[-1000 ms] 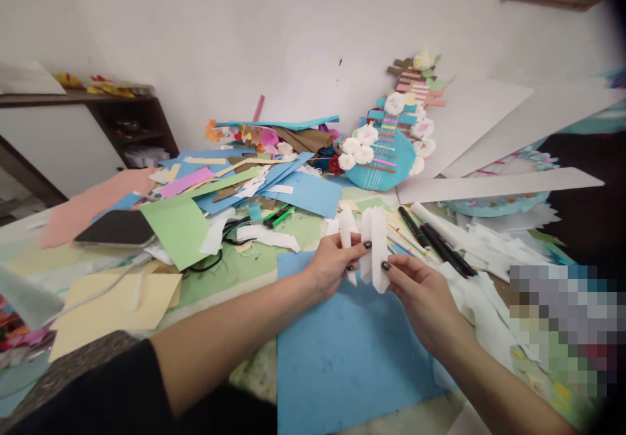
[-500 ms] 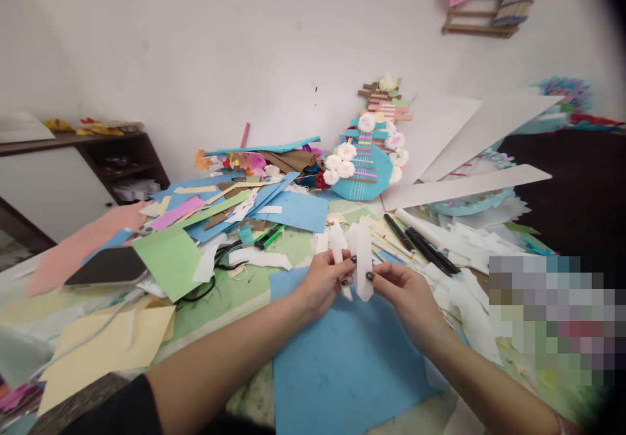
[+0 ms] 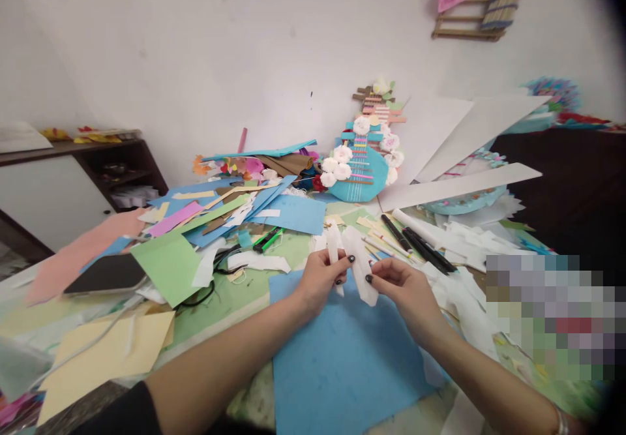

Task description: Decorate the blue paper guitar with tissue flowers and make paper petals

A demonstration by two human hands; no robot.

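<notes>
Head view: the left hand (image 3: 319,283) pinches white paper strips (image 3: 360,274) above blue paper (image 3: 342,376). The right hand (image 3: 408,291) apparently pinches one's edge.

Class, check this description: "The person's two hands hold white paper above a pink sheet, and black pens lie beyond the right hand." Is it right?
The sheet's colour is wrong: the head view shows a blue sheet, not pink. The left hand and right hand do hold white paper above it, and black pens lie beyond the right hand.
</notes>
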